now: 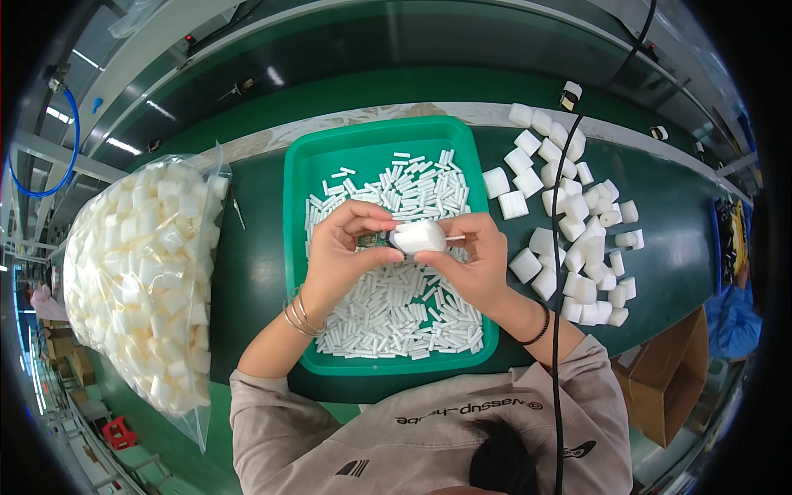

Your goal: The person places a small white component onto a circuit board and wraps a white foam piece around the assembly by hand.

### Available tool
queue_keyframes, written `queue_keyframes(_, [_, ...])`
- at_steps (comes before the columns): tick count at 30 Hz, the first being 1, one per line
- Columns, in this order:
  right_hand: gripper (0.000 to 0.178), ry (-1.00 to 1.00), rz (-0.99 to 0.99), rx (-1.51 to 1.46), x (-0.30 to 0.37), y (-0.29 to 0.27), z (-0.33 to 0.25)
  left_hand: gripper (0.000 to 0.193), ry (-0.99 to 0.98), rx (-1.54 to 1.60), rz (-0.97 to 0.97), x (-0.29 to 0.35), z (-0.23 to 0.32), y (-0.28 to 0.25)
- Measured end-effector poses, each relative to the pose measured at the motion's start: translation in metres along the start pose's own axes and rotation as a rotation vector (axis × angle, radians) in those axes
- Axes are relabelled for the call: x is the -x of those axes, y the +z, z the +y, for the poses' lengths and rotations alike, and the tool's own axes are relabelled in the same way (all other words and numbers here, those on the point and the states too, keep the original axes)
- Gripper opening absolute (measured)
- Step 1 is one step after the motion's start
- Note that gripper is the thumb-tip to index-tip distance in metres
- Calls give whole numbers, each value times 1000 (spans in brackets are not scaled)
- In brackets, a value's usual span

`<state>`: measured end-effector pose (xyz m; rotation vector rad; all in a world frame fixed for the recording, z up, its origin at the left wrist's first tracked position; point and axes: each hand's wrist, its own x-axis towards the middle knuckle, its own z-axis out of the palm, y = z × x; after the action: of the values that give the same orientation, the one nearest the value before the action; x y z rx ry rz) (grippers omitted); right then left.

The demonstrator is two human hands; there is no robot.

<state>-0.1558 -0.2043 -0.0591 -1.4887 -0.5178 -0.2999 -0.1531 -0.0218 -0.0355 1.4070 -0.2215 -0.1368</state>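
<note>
Above the tray, my left hand point(342, 247) pinches a small part with a green circuit board point(370, 240) and a dark rim. A white rounded foam-like piece point(421, 237) sits against that part, between my two hands. My right hand point(474, 256) has its thumb and fingers closed around the right end of the white piece. A thin white stick point(455, 238) juts from that end into my right fingers. Beneath both hands lies a green tray point(294, 177) strewn with many short white rods point(388, 301).
Left of the tray stands a big clear bag point(140, 272) full of white foam-like pieces, with a thin pen-like tool point(238, 210) beside it. Loose white pieces point(587, 247) spread over the right of the green table point(660, 264). A black cable point(558, 346) hangs across the view. A cardboard box point(668, 379) stands lower right.
</note>
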Motion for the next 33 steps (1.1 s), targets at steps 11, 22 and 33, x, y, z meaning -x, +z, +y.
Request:
queue_keyframes(11, [46, 329, -15, -90, -13, 3, -15, 29, 21, -225, -26, -33, 16, -10])
queue_keyframes(22, [24, -163, -598, 697, 1, 7, 2, 34, 113, -1180, 406, -241, -44, -186])
queue_keyframes(33, [14, -152, -394, 430, -5, 7, 0, 49, -412, -1819, 532, -265, -29, -274])
